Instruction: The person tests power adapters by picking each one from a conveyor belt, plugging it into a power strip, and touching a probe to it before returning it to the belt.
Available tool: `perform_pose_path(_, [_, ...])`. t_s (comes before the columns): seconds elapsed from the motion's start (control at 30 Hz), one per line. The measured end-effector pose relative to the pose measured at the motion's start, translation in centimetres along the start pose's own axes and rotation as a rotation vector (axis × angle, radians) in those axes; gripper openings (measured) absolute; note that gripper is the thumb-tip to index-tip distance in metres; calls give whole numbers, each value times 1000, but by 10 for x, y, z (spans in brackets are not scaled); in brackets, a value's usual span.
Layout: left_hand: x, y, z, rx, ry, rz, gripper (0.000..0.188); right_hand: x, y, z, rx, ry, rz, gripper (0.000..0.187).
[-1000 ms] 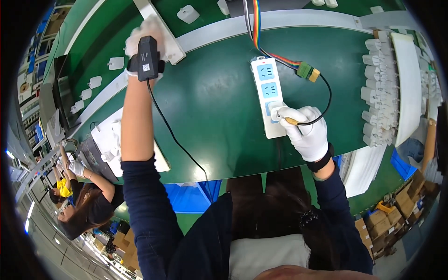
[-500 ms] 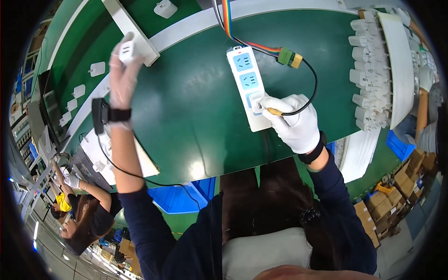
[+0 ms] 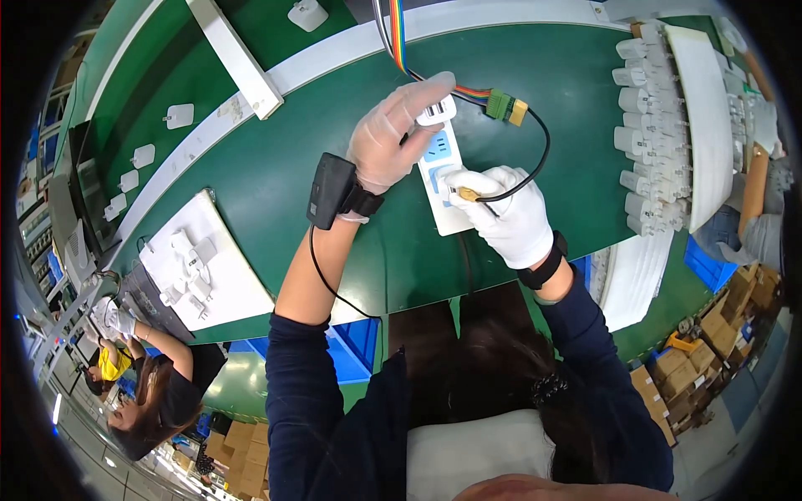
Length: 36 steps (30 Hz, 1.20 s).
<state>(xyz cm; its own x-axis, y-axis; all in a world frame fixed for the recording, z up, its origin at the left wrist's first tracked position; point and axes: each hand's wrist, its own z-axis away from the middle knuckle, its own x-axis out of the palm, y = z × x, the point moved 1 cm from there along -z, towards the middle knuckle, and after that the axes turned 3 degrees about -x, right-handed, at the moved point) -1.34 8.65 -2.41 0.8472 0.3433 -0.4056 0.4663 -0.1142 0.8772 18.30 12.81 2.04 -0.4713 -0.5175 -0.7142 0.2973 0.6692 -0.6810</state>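
Note:
A white power strip [image 3: 452,219] with blue sockets lies on the green bench. At its far end, my gloved left hand [image 3: 386,138] is closed around a white two-port USB charger [image 3: 436,111], over the top socket; whether its pins are in cannot be seen. My white-gloved right hand [image 3: 516,219] pinches a yellowish cable plug [image 3: 468,194] at another white charger [image 3: 451,180] seated in the near socket, partly hidden by the fingers. From the plug a black cable [image 3: 547,138] loops up to a green-and-yellow connector [image 3: 507,107] with rainbow wires.
Rows of white chargers [image 3: 635,138] line a white board on the right. A white sheet [image 3: 225,271] on the left holds more chargers, and single ones [image 3: 179,116] lie beyond the rail. A white bar [image 3: 242,63] juts in at far left. Blue bins [image 3: 351,355] stand below the bench.
My left hand has moved right with its charger, from the white bar at far left to the strip's far end. The right hand stays at the near charger with the cable plug.

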Motion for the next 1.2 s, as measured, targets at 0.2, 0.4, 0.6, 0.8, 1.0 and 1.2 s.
perform_pose_path(0.2, [5,-11,-4,29,-75,4,49,4,8,0,33,-8,-50,15])
perform_pose_path(0.4, [0,-8,4,111,13,-187,47,3,0,-2,76,-47,-128,14])
perform_pose_path(0.6, [12,37,67,-91,226,-149,44,2,6,0,74,-83,-166,13])
perform_pose_path(0.8, [46,64,85,-365,194,-101,46,5,1,-2,123,-182,-134,19])
perform_pose_path(1.0, [43,63,71,-479,103,-113,48,-6,0,-15,174,-295,-159,26])
perform_pose_path(1.2, [45,55,73,-507,53,-71,48,-9,-1,-14,165,-305,-139,30])
